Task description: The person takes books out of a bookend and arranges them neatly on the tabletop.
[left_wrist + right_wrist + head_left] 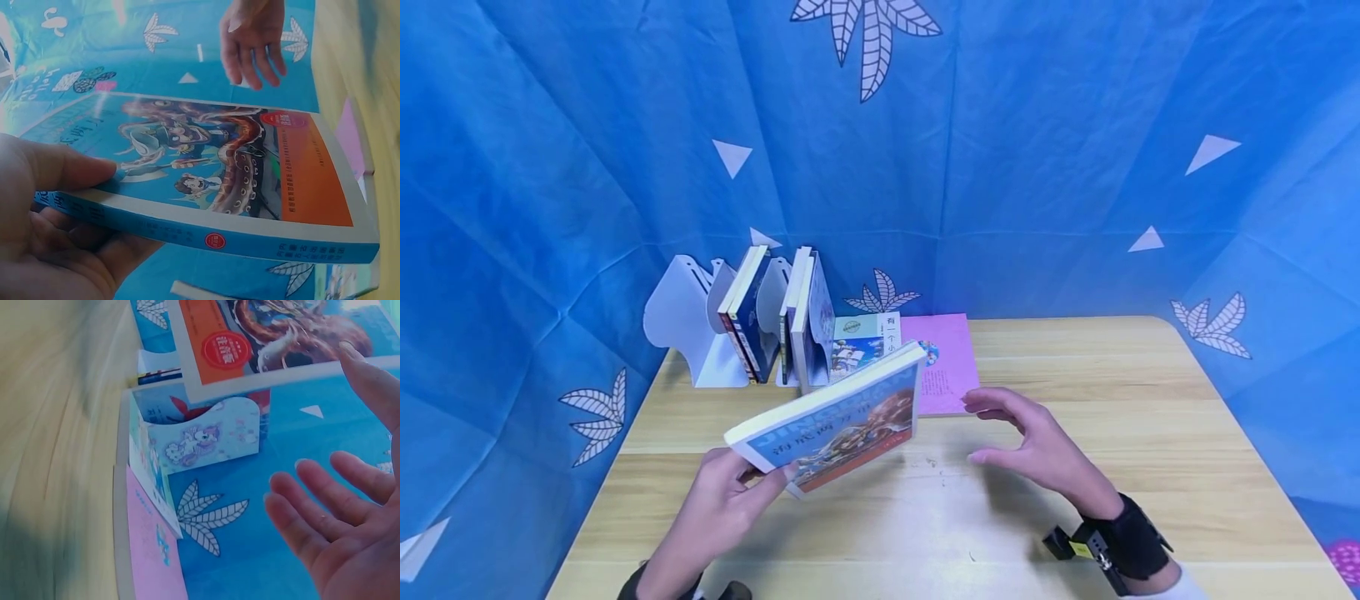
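Observation:
My left hand [722, 504] grips a picture-covered book [850, 429] at one end, thumb on its front cover and fingers beneath. The book is tilted and held above the table. In the left wrist view, the blue spine and the cover [194, 162] show, with an octopus-like creature and an orange band. To its right, my right hand [1037, 442] hovers apart from the book with nothing in it. Its fingers are spread and loosely bent, the palm visible in the right wrist view.
At the back left, a white book rack [677, 321] holds several upright books, some dark blue [752, 312]. Beside it, a pink book [951, 358] and a book with a blue picture [853, 354] lie on the wooden table [1097, 375]. A blue patterned curtain [1037, 167] hangs behind.

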`<state>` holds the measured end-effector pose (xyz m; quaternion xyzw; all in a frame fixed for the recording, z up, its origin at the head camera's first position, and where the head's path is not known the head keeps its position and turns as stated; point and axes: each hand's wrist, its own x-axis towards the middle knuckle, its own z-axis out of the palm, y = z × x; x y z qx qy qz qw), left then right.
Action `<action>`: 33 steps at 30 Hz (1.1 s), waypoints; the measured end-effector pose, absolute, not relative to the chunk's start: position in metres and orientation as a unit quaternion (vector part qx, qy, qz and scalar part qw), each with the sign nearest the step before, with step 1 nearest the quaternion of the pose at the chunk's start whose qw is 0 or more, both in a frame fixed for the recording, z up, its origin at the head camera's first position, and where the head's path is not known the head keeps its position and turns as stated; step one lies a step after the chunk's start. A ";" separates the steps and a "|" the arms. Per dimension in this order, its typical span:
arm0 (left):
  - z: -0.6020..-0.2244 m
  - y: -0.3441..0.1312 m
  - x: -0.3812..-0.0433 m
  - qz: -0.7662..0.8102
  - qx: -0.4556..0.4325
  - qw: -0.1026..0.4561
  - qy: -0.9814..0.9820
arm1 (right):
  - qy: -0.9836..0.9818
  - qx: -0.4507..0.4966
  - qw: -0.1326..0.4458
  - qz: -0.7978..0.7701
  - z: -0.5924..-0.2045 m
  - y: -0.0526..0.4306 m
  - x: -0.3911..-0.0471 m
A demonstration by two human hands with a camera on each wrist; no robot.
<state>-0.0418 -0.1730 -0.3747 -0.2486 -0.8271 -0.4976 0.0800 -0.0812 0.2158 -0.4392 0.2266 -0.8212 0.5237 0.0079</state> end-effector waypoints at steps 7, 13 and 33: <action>-0.383 -0.162 -0.048 -0.507 -0.285 0.044 -0.812 | -0.801 0.273 0.022 0.532 -0.440 0.207 -0.079; -0.386 -0.154 -0.052 -0.529 -0.315 0.024 -0.788 | -0.790 0.290 0.021 0.540 -0.439 0.202 -0.076; -0.389 -0.132 -0.057 -0.522 -0.375 0.009 -0.766 | -0.777 0.314 0.026 0.544 -0.434 0.195 -0.064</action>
